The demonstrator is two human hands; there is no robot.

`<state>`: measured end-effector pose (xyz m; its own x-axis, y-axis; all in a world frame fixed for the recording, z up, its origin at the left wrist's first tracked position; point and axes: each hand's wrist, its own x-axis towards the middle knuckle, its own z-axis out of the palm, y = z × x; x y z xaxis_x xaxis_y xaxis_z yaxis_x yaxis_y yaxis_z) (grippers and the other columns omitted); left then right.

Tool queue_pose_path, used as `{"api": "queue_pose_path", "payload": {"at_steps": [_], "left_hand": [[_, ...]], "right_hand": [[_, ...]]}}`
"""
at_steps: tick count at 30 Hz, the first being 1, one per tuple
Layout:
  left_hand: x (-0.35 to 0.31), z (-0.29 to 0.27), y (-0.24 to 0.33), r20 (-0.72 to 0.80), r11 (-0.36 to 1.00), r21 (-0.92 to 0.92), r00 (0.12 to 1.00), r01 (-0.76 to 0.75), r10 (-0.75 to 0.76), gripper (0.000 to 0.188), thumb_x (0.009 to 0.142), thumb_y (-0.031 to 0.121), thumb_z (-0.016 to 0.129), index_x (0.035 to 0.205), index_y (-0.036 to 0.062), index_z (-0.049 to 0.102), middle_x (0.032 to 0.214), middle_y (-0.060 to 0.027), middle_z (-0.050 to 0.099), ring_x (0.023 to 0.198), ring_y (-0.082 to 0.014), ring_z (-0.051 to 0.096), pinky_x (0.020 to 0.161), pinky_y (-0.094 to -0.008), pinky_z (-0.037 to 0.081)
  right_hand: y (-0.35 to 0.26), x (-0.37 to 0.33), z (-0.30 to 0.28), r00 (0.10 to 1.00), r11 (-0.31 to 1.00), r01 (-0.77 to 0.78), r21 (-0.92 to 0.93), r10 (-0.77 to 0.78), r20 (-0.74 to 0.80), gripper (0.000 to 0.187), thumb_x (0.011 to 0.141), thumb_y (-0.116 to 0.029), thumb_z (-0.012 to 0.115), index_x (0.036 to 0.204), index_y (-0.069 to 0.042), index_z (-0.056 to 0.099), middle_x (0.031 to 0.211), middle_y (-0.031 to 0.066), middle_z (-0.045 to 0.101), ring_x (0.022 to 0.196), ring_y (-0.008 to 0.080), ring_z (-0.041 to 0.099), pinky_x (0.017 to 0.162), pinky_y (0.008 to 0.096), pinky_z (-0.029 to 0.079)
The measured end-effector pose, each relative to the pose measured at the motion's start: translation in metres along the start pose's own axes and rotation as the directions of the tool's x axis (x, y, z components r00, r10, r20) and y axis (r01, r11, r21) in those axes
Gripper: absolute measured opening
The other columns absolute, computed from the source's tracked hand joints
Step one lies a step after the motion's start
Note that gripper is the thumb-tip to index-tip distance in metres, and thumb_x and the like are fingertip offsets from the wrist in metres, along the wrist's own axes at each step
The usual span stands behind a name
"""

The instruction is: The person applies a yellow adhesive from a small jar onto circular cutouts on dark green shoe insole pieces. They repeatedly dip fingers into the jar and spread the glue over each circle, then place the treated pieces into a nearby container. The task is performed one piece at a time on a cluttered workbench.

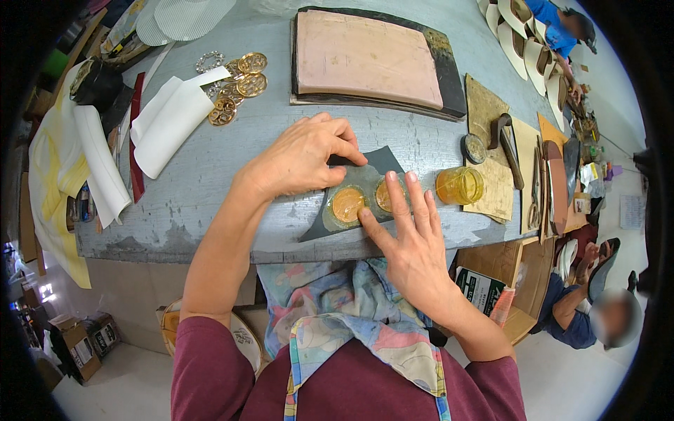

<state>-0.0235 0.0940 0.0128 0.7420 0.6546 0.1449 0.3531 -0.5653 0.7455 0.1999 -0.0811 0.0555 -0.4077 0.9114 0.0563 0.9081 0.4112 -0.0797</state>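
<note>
A dark grey, pointed piece of sheet material (322, 228) lies near the table's front edge. Over it is a cloudy, translucent sheet (356, 179) with two round, orange-tan discs showing, the left disc (347, 204) fully and the right disc (383, 197) partly under my fingers. My left hand (298, 158) is closed at the translucent sheet's upper edge, thumb and forefinger pinching there. My right hand (414, 242) is open, its fingers spread flat over the right disc and its thumb touching the left one. Just right of it stands a small jar of yellow liquid (460, 186).
Behind my hands is a pink slab on a black base (368, 59). Gold ring-shaped buckles (251, 74) and rolled white material (172, 123) lie at left. At right are a curved dark-handled tool (507, 151), a round tin (474, 149) and scissors (533, 216). Two other people sit at right.
</note>
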Motion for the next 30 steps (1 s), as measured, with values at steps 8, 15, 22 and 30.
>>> {"api": "queue_pose_path", "payload": {"at_steps": [8,15,22,30], "left_hand": [[-0.001,-0.002,-0.001,-0.009,1.000,-0.029,1.000,-0.011,0.011,0.030,0.084,0.010,0.076,0.111,0.0108,0.089,0.114,-0.0057,0.075,0.116,-0.0303,0.066,0.107,-0.0445,0.054],[-0.002,-0.008,-0.006,0.032,0.999,-0.045,0.999,0.011,-0.010,0.034,0.084,0.005,0.080,0.117,0.0086,0.087,0.118,-0.0053,0.074,0.117,-0.0292,0.067,0.104,-0.0421,0.055],[-0.002,-0.005,-0.004,0.004,0.997,-0.077,1.000,0.019,-0.019,0.031,0.084,0.007,0.076,0.113,0.0083,0.088,0.114,-0.0073,0.074,0.116,-0.0311,0.067,0.105,-0.0440,0.055],[-0.002,-0.004,-0.003,-0.021,0.998,-0.070,1.000,0.007,-0.009,0.029,0.083,0.007,0.075,0.109,0.0089,0.088,0.112,-0.0077,0.075,0.116,-0.0322,0.067,0.105,-0.0453,0.055]], "right_hand": [[0.005,0.024,0.008,0.998,0.997,0.021,-0.078,-0.026,-0.061,0.067,0.083,0.001,0.072,0.147,-0.020,0.075,0.177,0.0229,0.040,0.164,0.0485,0.036,0.130,0.0644,0.035],[-0.003,0.038,0.015,0.984,0.994,0.082,-0.074,-0.093,-0.153,0.050,0.092,-0.014,0.070,0.142,-0.015,0.073,0.154,0.0180,0.057,0.138,0.0384,0.056,0.118,0.0557,0.046],[-0.011,0.035,0.008,0.986,0.992,0.123,-0.002,-0.122,-0.117,0.059,0.089,-0.006,0.070,0.144,-0.027,0.077,0.156,0.0181,0.055,0.140,0.0386,0.055,0.116,0.0516,0.045],[0.010,0.033,0.005,0.994,0.996,0.042,-0.073,-0.049,-0.094,0.050,0.092,-0.013,0.069,0.142,-0.018,0.075,0.154,0.0186,0.057,0.136,0.0378,0.058,0.113,0.0514,0.046]]}}
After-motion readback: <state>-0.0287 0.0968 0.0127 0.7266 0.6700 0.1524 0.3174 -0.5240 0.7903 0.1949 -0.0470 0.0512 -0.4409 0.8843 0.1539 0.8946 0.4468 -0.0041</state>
